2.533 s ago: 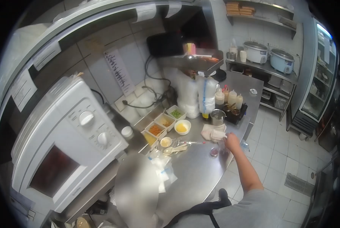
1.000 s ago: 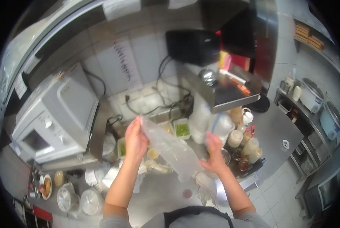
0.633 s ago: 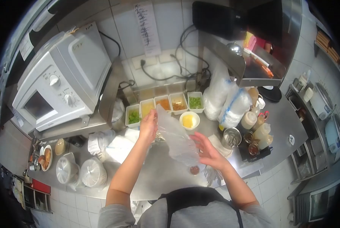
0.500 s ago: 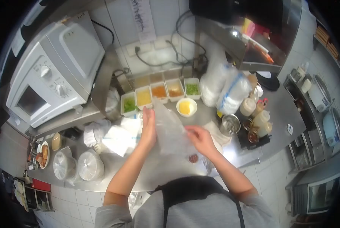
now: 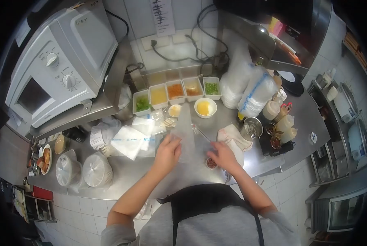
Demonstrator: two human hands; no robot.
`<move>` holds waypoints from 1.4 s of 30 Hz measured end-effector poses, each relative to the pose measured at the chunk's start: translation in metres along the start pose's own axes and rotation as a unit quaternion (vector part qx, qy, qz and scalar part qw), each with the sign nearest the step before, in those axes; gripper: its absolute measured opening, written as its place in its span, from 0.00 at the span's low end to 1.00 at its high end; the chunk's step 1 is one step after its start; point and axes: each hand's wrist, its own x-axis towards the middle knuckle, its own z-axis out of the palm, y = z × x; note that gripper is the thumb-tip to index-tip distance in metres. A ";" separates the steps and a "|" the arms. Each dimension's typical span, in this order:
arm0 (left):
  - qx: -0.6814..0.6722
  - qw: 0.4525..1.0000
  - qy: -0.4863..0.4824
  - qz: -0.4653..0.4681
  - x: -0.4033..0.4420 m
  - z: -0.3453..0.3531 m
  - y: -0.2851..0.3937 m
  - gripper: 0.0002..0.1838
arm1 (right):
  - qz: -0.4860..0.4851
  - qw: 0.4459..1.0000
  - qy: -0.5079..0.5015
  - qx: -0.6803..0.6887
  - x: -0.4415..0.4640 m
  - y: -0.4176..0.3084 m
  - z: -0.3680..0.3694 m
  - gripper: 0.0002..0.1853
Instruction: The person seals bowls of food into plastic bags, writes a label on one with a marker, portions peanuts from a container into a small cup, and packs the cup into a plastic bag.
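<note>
A translucent plastic bag [image 5: 186, 133] stretches up over the counter in front of me, narrow and partly see-through. My left hand [image 5: 169, 152] is closed on its left edge, low down. My right hand [image 5: 224, 157] is apart from the bag, thumb and forefinger separated, right beside a small cup of reddish-brown bits [image 5: 211, 163]. Whether the fingers touch that cup I cannot tell. A thin rod [image 5: 204, 134] runs toward the right fingertips; its kind is unclear. Beyond the bag are a white bowl with yellow contents [image 5: 205, 108] and a smaller yellowish cup [image 5: 174, 110].
White tubs of toppings [image 5: 175, 91] line the back. White packets [image 5: 130, 141] lie left, near two bagged round containers [image 5: 97, 169]. A microwave [image 5: 64, 65] stands on the left shelf. On the right are a cloth [image 5: 234, 137], a metal cup [image 5: 252, 128], squeeze bottles [image 5: 287, 121] and wrapped stacks [image 5: 255, 94].
My right hand has let go of the bag and moved down and right to the small reddish-brown cup. My left hand has lowered with the bag, which now looks narrower.
</note>
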 end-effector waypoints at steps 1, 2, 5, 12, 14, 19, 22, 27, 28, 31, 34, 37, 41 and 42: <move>0.044 0.998 0.012 0.041 0.006 -0.003 0.001 0.22 | 0.005 0.997 -0.057 -0.053 -0.009 0.006 -0.003 0.12; 0.045 0.998 0.013 0.043 0.014 -0.016 0.019 0.22 | 0.011 0.988 -0.113 -0.106 -0.018 0.011 -0.004 0.12; 0.077 0.991 -0.082 0.078 0.027 -0.041 0.060 0.29 | 0.052 0.988 -0.129 -0.060 -0.030 0.028 0.002 0.11; 0.127 0.916 -0.380 0.014 0.066 -0.050 0.086 0.31 | 0.213 0.811 -0.046 0.543 -0.001 -0.015 -0.059 0.09; 0.117 0.892 -0.436 -0.009 0.074 -0.035 0.086 0.30 | 0.014 0.769 -0.013 0.638 0.009 -0.065 -0.084 0.12; 0.008 0.890 -0.456 -0.029 0.091 -0.029 0.107 0.29 | -0.223 0.959 -0.015 0.175 0.028 -0.117 -0.107 0.12; -0.109 0.892 -0.437 -0.038 0.092 -0.026 0.107 0.28 | -0.294 0.952 0.014 -0.087 0.040 -0.129 -0.105 0.11; -0.089 0.920 -0.383 0.003 0.078 0.003 0.120 0.29 | -0.222 0.937 -0.218 -0.155 0.072 -0.132 -0.081 0.10; 0.005 0.949 -0.299 0.103 0.075 0.033 0.106 0.30 | -0.221 0.933 -0.239 -0.154 0.086 -0.155 -0.073 0.10; 0.066 0.950 -0.218 0.214 0.052 0.060 0.102 0.33 | -0.220 0.917 -0.295 -0.151 0.089 -0.162 -0.053 0.10; 0.029 0.947 -0.153 0.280 0.033 0.094 0.085 0.34 | -0.216 0.900 -0.347 -0.149 0.076 -0.128 -0.040 0.10; 0.027 0.955 -0.139 0.260 0.027 0.063 0.094 0.34 | -0.205 0.883 -0.397 -0.145 0.065 -0.102 -0.024 0.10; -0.109 0.949 -0.266 0.133 0.022 0.010 0.089 0.33 | -0.185 0.855 -0.463 -0.145 0.057 -0.060 -0.018 0.10; -0.108 0.950 -0.263 0.133 0.021 -0.004 0.084 0.33 | -0.181 0.848 -0.478 -0.145 0.063 -0.053 -0.018 0.10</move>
